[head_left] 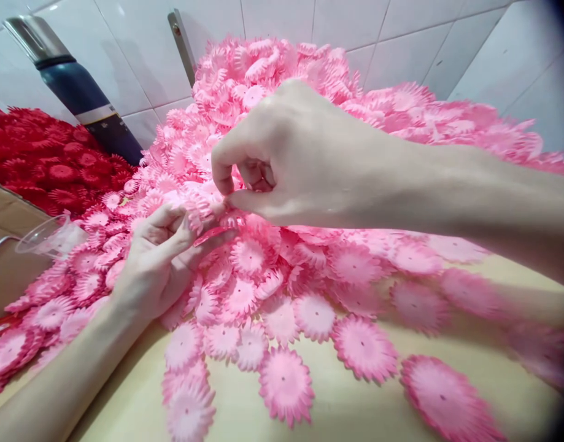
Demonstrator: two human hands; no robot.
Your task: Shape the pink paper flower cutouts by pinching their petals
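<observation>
My left hand (pixel 159 261) is closed around a pink paper flower disc (pixel 197 212) with a fringed edge, gripping it between thumb and fingers. Just beside it, my right hand (pixel 286 159) reaches across from the right with thumb and forefinger pinched together. Those fingertips meet close to the held disc; what they grip is too small to make out. Loose pink flower discs (pixel 286 380) lie flat on the pale table (pixel 245 405) below both hands, each with a small dark hole in its middle.
A large heap of pink flower discs (pixel 272 61) rises against the white tiled wall (pixel 410 37). At the left are a red flower heap (pixel 42 159), a dark blue steel-topped flask (pixel 83 92), a clear plastic cup (pixel 42 236) and a cardboard box (pixel 10 239). A metal strip (pixel 182 46) leans behind.
</observation>
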